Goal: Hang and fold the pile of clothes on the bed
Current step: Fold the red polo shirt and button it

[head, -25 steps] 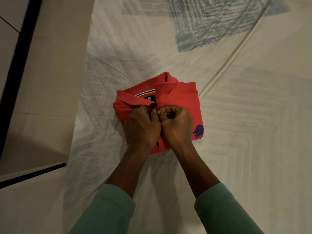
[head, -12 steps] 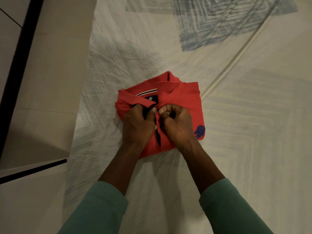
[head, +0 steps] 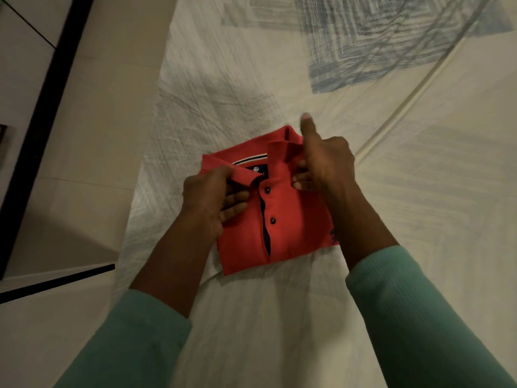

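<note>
Head camera: I see the folded red polo shirt point(head: 282, 219) lying placket up near the left edge of the bed point(head: 405, 225). My left hand point(head: 207, 200) pinches the left collar flap, and my right hand point(head: 326, 163) curls round the right flap, thumb sticking up.

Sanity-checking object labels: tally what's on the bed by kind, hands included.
red shirt: 1
buttons showing: 2
hands: 2, left hand and right hand, both on the collar
Total: 5
</note>
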The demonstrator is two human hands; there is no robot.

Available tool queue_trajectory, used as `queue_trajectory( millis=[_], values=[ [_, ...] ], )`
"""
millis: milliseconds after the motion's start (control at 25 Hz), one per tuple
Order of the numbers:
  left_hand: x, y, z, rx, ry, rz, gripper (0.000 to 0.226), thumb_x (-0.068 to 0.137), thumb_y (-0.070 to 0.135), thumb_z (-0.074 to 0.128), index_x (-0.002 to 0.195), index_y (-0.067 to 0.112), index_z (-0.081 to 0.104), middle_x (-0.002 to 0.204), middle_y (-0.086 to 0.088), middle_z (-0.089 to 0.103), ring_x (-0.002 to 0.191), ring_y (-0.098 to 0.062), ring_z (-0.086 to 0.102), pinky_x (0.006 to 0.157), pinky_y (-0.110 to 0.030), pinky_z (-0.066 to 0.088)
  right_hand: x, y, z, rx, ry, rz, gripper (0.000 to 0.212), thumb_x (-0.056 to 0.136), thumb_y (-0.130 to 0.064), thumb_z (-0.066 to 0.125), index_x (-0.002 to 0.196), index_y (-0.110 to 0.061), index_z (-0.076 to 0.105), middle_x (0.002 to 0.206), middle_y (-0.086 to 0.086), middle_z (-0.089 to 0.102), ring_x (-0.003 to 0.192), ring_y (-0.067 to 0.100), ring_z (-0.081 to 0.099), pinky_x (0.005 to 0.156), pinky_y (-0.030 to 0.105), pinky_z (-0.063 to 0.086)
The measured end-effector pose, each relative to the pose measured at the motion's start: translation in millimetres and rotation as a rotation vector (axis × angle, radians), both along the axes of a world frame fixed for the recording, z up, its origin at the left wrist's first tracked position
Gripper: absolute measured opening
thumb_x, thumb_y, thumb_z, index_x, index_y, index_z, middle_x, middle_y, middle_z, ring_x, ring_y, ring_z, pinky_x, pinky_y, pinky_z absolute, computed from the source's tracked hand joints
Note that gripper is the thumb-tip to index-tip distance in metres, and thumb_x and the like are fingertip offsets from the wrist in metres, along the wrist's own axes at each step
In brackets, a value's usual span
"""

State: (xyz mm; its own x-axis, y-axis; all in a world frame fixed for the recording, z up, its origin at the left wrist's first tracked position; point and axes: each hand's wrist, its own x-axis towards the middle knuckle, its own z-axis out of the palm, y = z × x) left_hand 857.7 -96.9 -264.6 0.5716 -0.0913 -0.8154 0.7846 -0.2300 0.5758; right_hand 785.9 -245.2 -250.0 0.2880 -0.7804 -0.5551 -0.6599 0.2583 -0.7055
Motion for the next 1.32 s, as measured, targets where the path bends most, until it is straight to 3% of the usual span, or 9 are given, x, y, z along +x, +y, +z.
queue_trajectory(
  millis=[120, 280, 440, 560, 760, 880, 1040, 1200, 1320],
  values=[
    [-7.7, -5.0, 3.2, -0.054, -0.031, -0.055, 0.009, 0.097, 0.016, 0.064, 0.095, 0.017, 0.073, 0.074, 0.002, 0.078, 0.068, -0.012, 0.074, 0.069, -0.030, 0.062, 12.4, -4.7, -11.6, -0.019, 0.140, 0.143, 0.052, 0.066, -0.058, 0.065, 0.096, -0.016, 0.071, 0.068, 0.006, 0.074, 0.059, 0.026, 0.074, 0.069, 0.043, 0.065],
    [-13.2, 8.8, -4.6, -0.119, -0.055, -0.048, 0.012, 0.099, 0.015, 0.064, 0.093, 0.019, 0.074, 0.079, 0.000, 0.079, 0.073, -0.014, 0.076, 0.073, -0.031, 0.060, 2.9, -2.3, -10.3, 0.155, -0.139, -0.064, 0.025, 0.090, -0.010, 0.057, 0.112, -0.022, 0.059, 0.073, 0.008, 0.074, 0.052, 0.020, 0.065, 0.052, 0.032, 0.057],
    [-14.7, 6.5, -15.3, -0.111, -0.108, -0.065, 0.015, 0.100, 0.016, 0.063, 0.090, 0.020, 0.073, 0.077, -0.001, 0.078, 0.069, -0.013, 0.076, 0.066, -0.029, 0.058, 16.2, 5.2, -1.9, 0.016, 0.046, 0.115, 0.060, 0.091, -0.068, 0.057, 0.109, -0.011, 0.057, 0.076, 0.008, 0.075, 0.052, 0.023, 0.073, 0.060, 0.040, 0.064],
    [-15.7, 6.8, -18.2, -0.111, -0.108, -0.045, 0.016, 0.100, 0.016, 0.062, 0.087, 0.020, 0.072, 0.074, -0.002, 0.078, 0.066, -0.013, 0.075, 0.065, -0.028, 0.057, 34.8, 6.7, -8.0, -0.132, 0.213, 0.230, 0.060, 0.076, -0.046, 0.065, 0.119, -0.011, 0.045, 0.083, 0.007, 0.073, 0.066, 0.029, 0.075, 0.071, 0.045, 0.064],
    [-13.5, 8.9, -23.5, -0.121, -0.105, -0.039, 0.014, 0.098, 0.016, 0.063, 0.088, 0.018, 0.072, 0.074, -0.005, 0.078, 0.065, -0.015, 0.076, 0.063, -0.028, 0.058, 20.3, 5.6, -14.9, 0.146, -0.234, -0.079, 0.011, 0.089, -0.006, 0.060, 0.089, -0.014, 0.067, 0.061, 0.002, 0.066, 0.050, 0.017, 0.059, 0.046, 0.027, 0.049],
    [-15.0, 9.4, -27.2, -0.121, -0.120, -0.046, 0.014, 0.098, 0.017, 0.063, 0.089, 0.017, 0.074, 0.074, -0.005, 0.078, 0.065, -0.015, 0.075, 0.062, -0.027, 0.057, -1.5, 14.8, -13.5, 0.282, -0.303, -0.194, 0.025, 0.097, -0.026, 0.057, 0.089, -0.007, 0.072, 0.073, 0.006, 0.070, 0.055, 0.020, 0.065, 0.054, 0.028, 0.057],
    [-17.3, 8.6, -29.3, -0.112, -0.167, -0.045, 0.017, 0.099, 0.017, 0.063, 0.087, 0.017, 0.075, 0.073, -0.004, 0.077, 0.062, -0.013, 0.074, 0.055, -0.022, 0.056, 25.6, 21.2, -15.6, -0.147, 0.206, 0.166, 0.094, 0.082, -0.085, 0.048, 0.137, -0.008, 0.051, 0.107, 0.010, 0.073, 0.094, 0.032, 0.075, 0.083, 0.042, 0.059],
    [-18.0, 7.9, -27.8, -0.105, -0.177, -0.053, 0.018, 0.099, 0.018, 0.061, 0.088, 0.017, 0.075, 0.070, -0.003, 0.077, 0.061, -0.013, 0.074, 0.055, -0.023, 0.056, 39.7, 28.0, -12.3, -0.357, 0.307, 0.509, 0.052, 0.088, -0.033, 0.061, 0.135, -0.017, 0.046, 0.098, 0.002, 0.064, 0.093, 0.028, 0.066, 0.073, 0.040, 0.050],
    [-16.9, 9.0, -27.8, -0.111, -0.169, -0.050, 0.019, 0.099, 0.017, 0.061, 0.085, 0.017, 0.074, 0.070, -0.004, 0.077, 0.062, -0.014, 0.075, 0.056, -0.024, 0.057, 13.9, 22.9, -15.0, -0.044, -0.159, -0.007, 0.026, 0.086, -0.007, 0.053, 0.103, -0.016, 0.071, 0.087, 0.000, 0.071, 0.080, 0.026, 0.068, 0.073, 0.042, 0.061]
  ],
)
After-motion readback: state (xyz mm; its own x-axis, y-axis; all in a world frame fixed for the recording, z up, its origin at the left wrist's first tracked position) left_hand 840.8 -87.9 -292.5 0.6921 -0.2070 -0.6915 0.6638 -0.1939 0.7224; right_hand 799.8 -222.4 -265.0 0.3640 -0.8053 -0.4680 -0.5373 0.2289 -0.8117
